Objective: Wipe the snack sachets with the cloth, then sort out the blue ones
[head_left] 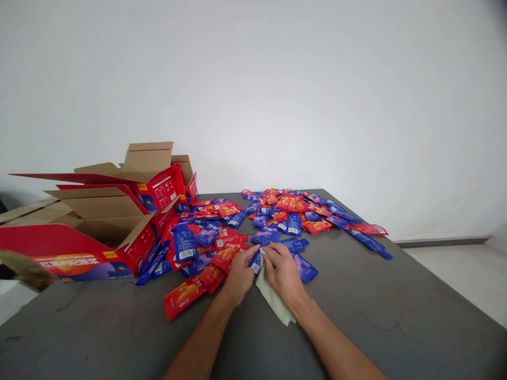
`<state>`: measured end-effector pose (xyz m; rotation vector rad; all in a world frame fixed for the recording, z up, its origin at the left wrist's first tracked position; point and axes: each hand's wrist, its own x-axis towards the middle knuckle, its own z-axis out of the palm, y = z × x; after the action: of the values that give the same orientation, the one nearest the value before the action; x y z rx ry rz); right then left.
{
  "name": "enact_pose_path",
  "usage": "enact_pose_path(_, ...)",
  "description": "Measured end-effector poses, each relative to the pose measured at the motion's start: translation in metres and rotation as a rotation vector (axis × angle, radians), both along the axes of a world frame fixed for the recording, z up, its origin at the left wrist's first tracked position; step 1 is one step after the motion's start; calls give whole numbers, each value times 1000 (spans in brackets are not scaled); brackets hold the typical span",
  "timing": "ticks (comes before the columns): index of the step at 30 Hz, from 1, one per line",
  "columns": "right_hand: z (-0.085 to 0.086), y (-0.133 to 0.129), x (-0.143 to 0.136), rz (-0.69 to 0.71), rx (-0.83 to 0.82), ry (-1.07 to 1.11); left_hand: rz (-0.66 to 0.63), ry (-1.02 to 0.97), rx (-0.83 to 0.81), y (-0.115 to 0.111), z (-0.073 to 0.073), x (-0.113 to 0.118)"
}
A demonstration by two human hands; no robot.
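Note:
My left hand (pixel 241 273) is closed on a blue snack packet (pixel 256 262) just in front of the pile, pinching its edge. My right hand (pixel 283 269) grips a pale greenish-white cloth (pixel 275 301), its top end bunched against the same packet and its loose end hanging down onto the table. The two hands are close together, with the packet and cloth between them. Another blue packet (pixel 306 268) lies just right of my right hand. Red packets (pixel 184 296) lie to the left of my left hand. My fingers hide much of the held packet.
Open red cardboard boxes (pixel 99 266) stand along the left of the dark grey table (pixel 364 301). Loose red and blue packets (pixel 291 203) are heaped across the back, some reaching the right edge. A white wall (pixel 277 95) rises behind.

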<state>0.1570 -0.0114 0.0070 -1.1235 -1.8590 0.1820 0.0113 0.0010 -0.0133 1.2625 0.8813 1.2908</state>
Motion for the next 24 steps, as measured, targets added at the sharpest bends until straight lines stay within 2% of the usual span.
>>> enact_pose_path(3,-4,-9,-17,144,-25,-39,9,-121,-6,1,3,-5)
enact_pose_path(5,-6,-12,-22,159,-29,-27,-5,-200,-38,-1,8,-6)
enact_pose_path(9,-3,-7,-14,56,-12,85,18,-285,-140,-5,19,-4)
enact_pose_path(13,4,-1,-2,-86,5,170,111,-364,-192,-2,21,-6)
enact_pose_path(19,4,-5,-7,-36,-40,184,157,-347,-202,2,17,-8)
enact_pose_path(24,1,-5,-9,-11,-42,186,156,-197,-166,2,11,-5)
